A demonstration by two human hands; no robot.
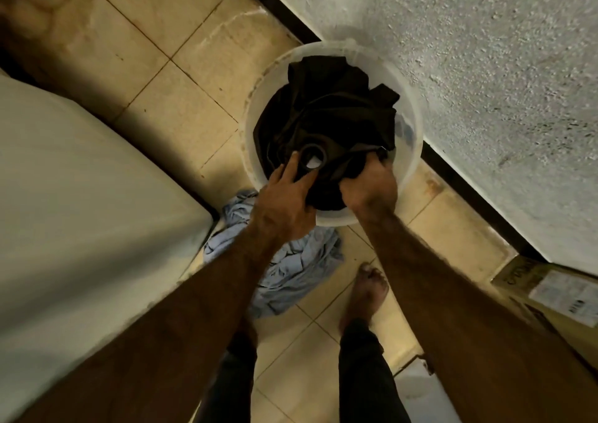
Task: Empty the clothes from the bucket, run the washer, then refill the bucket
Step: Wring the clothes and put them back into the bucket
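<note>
Black clothes [330,112] fill the pale bucket [411,105] on the tiled floor [161,99]. My left hand [284,202] and right hand [369,186] both grip that fabric, fingers curled into it; blue cloth [291,267] lies beside the washer [81,196].

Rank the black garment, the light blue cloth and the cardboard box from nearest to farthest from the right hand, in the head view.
1. black garment, in the bucket, gripped by the right hand.
2. light blue cloth, lying outside the bucket's near rim.
3. cardboard box, off at the far right edge.
</note>
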